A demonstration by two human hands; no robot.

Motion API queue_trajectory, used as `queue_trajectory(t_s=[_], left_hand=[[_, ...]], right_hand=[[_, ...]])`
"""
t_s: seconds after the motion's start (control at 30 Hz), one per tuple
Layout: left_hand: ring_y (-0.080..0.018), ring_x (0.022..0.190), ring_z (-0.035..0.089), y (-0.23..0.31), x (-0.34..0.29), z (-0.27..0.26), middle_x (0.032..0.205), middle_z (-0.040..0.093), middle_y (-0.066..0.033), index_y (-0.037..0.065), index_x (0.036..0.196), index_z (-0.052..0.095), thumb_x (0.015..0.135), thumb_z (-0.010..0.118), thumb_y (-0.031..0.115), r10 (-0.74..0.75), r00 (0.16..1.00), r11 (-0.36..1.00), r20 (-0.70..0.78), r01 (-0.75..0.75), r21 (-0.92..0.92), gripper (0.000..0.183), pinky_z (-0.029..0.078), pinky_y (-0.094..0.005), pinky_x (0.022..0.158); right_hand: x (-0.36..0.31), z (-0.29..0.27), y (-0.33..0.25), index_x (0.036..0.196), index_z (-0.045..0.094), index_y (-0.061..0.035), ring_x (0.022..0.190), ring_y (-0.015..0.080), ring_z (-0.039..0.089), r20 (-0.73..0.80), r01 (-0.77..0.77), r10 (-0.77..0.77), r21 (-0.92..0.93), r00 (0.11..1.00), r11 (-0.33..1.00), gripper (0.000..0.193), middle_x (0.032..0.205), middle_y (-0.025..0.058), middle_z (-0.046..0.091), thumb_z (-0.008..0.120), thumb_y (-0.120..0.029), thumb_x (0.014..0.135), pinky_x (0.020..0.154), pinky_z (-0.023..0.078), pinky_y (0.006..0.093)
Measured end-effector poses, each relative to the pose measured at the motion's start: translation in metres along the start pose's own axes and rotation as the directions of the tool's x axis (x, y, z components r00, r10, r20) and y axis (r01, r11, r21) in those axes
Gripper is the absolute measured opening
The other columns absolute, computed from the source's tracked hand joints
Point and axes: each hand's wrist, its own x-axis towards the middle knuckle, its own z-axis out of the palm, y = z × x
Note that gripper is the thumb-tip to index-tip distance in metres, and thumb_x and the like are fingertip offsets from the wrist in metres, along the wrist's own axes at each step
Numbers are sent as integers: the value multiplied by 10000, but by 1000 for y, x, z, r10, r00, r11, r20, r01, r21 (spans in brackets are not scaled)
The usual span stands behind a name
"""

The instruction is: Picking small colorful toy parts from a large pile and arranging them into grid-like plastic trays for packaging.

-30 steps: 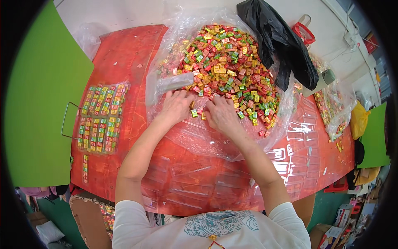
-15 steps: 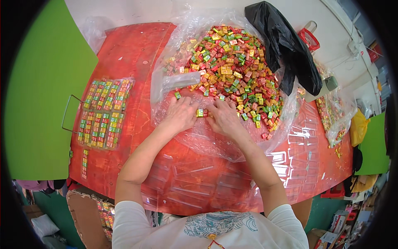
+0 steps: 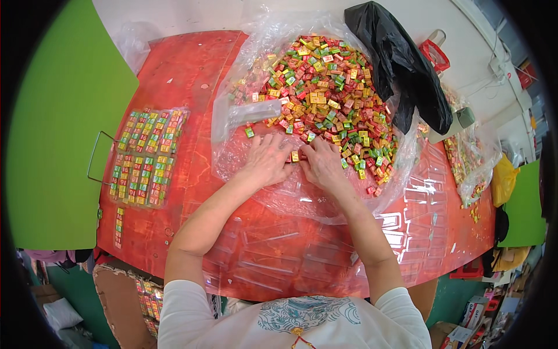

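Head view: compared with a second earlier, both hands have drawn in closer together at the near edge of the heap of small red, green and yellow wrapped cubes (image 3: 328, 96) on the clear plastic sheet (image 3: 302, 198). The left hand (image 3: 268, 160) and right hand (image 3: 321, 163) lie palm-down, fingers loosely together, thumbs meeting around one yellow cube (image 3: 294, 156) pulled clear of the heap; whether it is truly pinched cannot be told.

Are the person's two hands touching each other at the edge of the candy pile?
Apart. The head view shows a narrow gap between the left hand and the right hand, with a small yellow candy lying in it.
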Motion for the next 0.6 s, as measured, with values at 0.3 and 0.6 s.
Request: queue_trajectory(t_s=[0.3, 0.6], left_hand=[[-319, 1067, 536, 2, -1, 16, 1091, 558, -149, 101, 1110, 633, 795, 685, 273, 41, 991, 999, -124, -38, 29, 363, 382, -445, 890], [-319, 1006, 583, -60, -5, 4, 1013, 580, -137, 83, 1066, 621, 859, 636, 204, -264, 946, 941, -189, 296, 168, 240, 464, -467, 812]], right_hand=[[-4, 7, -2, 962, 644, -56, 942, 287, 599, 30, 41, -38, -107, 999, 993, 172, 950, 118, 587, 644, -156, 822, 823, 417, 417], [-8, 0, -2, 1110, 628, -70, 924, 283, 616, 20, -25, 24, 20, 999, 999, 270, 951, 117, 599, 636, -174, 862, 805, 416, 414]])
